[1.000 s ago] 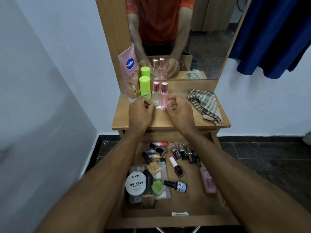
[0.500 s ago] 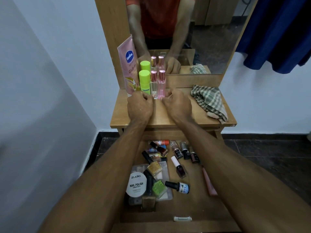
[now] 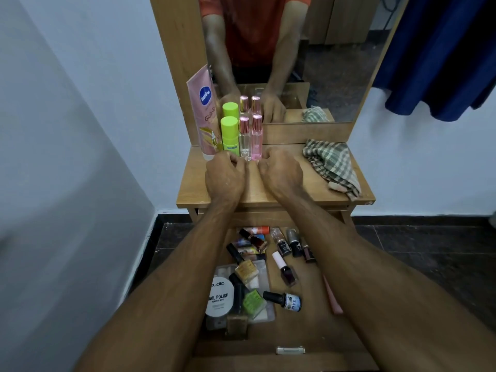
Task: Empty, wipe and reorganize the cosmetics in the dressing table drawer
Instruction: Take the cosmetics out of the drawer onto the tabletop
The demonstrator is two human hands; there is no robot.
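Observation:
On the dressing table top (image 3: 273,191), two slim perfume bottles with pink caps stand side by side: a clear bottle (image 3: 244,138) and a pink bottle (image 3: 256,138). My left hand (image 3: 225,174) has curled fingers at the base of the clear bottle. My right hand (image 3: 281,170) has curled fingers at the base of the pink one. Left of them stand a lime green bottle (image 3: 230,135) and a pink Vaseline tube (image 3: 205,114). The open drawer (image 3: 290,339) below holds several nail polish bottles (image 3: 285,271), a white nail polish remover tub (image 3: 219,298) and a clear tray (image 3: 264,312).
A checked cloth (image 3: 331,166) lies crumpled on the right of the table top. The mirror (image 3: 322,63) rises behind the bottles. A blue wall (image 3: 80,130) is close on the left, and a dark blue garment (image 3: 442,55) hangs at the upper right. Dark floor tiles (image 3: 429,251) surround the drawer.
Both hands slid the two perfume bottles back across the table top until they stood beside the green bottle. My view tilted slightly down.

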